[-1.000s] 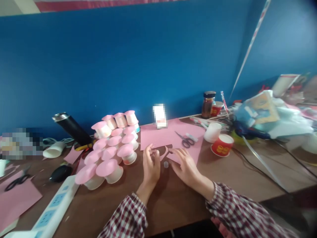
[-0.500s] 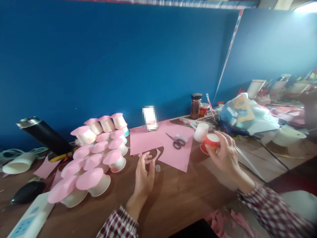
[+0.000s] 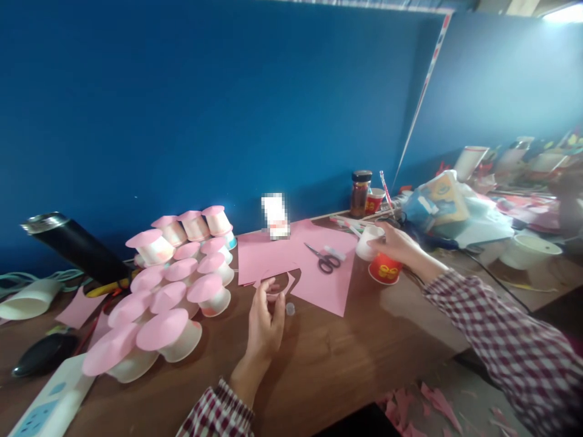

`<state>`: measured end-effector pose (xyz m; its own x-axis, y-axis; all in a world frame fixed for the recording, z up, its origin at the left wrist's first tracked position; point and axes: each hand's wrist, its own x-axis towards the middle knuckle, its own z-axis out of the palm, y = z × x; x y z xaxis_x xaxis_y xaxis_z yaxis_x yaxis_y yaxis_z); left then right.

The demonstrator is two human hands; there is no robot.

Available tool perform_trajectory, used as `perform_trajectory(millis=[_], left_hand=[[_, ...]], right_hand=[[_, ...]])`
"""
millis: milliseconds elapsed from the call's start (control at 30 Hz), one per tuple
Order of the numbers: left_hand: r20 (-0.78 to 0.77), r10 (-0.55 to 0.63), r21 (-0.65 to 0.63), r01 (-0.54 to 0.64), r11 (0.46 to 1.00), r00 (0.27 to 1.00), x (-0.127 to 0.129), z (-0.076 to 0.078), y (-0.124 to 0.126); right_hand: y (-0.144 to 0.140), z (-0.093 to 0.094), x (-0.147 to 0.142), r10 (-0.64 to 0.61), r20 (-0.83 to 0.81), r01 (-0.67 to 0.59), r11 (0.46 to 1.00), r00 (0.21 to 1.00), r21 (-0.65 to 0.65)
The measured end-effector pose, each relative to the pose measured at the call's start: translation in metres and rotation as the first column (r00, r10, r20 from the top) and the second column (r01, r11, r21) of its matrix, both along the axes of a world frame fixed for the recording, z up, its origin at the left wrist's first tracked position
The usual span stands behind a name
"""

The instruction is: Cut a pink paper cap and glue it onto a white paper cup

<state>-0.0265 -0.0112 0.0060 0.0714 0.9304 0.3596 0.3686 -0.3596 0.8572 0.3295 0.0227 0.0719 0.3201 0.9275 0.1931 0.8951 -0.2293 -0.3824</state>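
Note:
My right hand [image 3: 397, 244] is at an upturned white paper cup [image 3: 367, 244], thumb in front and fingers at its right side. Below that hand stands an upturned red paper cup [image 3: 385, 269] with a gold pattern. My left hand [image 3: 265, 323] rests on the table with loosely curled fingers, thumb apart, nothing seen between them. Its fingertips are beside a cut-out scrap of pink paper [image 3: 288, 284]. A small clear round cap [image 3: 290, 309] lies just right of its thumb. Scissors [image 3: 327, 261] and a glue tube [image 3: 336, 252] lie on the pink sheets [image 3: 325, 294].
Several upturned cups topped with pink paper cones [image 3: 164, 329] stand at the left. Beyond them are a black thermos [image 3: 77, 246], a black mouse [image 3: 44, 354] and a power strip [image 3: 50, 400]. A dark-lidded jar [image 3: 361, 194] and a plastic bag [image 3: 455, 209] are at the back right.
My right hand has moved from the red cup up and left to the white cup, and its fingers have closed in. My left hand has stayed in place.

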Motion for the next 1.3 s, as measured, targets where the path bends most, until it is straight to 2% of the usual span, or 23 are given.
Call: perform_trajectory(millis=[267,367,567,633,700,767,833,900,967,1033,1100,1200,1300], left_hand=[[-0.012,-0.007,-0.011,0.007,1.000,1.000,-0.001,-0.004,0.002],[-0.001,-0.008,-0.009,0.008,1.000,1.000,0.000,-0.006,0.002],[0.039,-0.017,-0.011,0.018,1.000,0.999,0.000,-0.002,0.001],[0.054,-0.016,-0.009,0.016,1.000,0.998,0.001,-0.001,0.001],[0.098,-0.030,-0.017,0.032,0.999,0.995,0.002,0.000,0.000],[0.181,-0.097,-0.058,0.109,0.992,0.979,0.004,0.001,-0.002],[0.280,-0.192,-0.113,0.231,0.966,0.941,0.007,0.003,-0.004],[0.360,-0.234,-0.148,0.303,0.941,0.903,0.009,0.006,-0.004],[0.380,-0.194,-0.191,0.282,0.940,0.904,0.009,0.007,-0.002],[0.341,-0.108,-0.238,0.197,0.951,0.934,0.007,0.006,0.002],[0.324,-0.050,-0.250,0.136,0.959,0.945,0.004,0.002,0.006],[0.368,-0.028,-0.241,0.124,0.963,0.929,0.001,-0.005,0.012],[0.340,-0.011,-0.213,0.088,0.973,0.940,0.001,-0.010,0.014]], right_hand=[[0.007,0.006,0.002,-0.037,0.029,0.038,0.998,0.999,-0.050],[0.009,0.008,0.000,-0.052,0.037,0.053,0.998,0.998,-0.032],[0.003,0.016,-0.003,-0.131,-0.055,0.139,0.975,0.990,0.175],[-0.003,0.022,-0.012,-0.096,-0.112,0.124,0.951,0.989,0.284],[-0.011,0.028,-0.029,0.022,-0.230,0.074,0.913,0.973,0.401],[-0.019,0.029,-0.054,0.206,-0.432,0.010,0.894,0.878,0.448],[-0.025,0.023,-0.083,0.362,-0.622,-0.060,0.891,0.694,0.450],[-0.029,0.012,-0.112,0.421,-0.755,-0.126,0.899,0.502,0.419],[-0.029,-0.001,-0.136,0.423,-0.801,-0.175,0.906,0.424,0.386],[-0.026,-0.011,-0.152,0.442,-0.778,-0.216,0.897,0.446,0.385],[-0.021,-0.014,-0.159,0.485,-0.705,-0.277,0.874,0.517,0.398],[-0.016,-0.009,-0.161,0.544,-0.523,-0.381,0.837,0.656,0.393],[-0.015,-0.001,-0.164,0.564,-0.306,-0.461,0.816,0.767,0.350]])
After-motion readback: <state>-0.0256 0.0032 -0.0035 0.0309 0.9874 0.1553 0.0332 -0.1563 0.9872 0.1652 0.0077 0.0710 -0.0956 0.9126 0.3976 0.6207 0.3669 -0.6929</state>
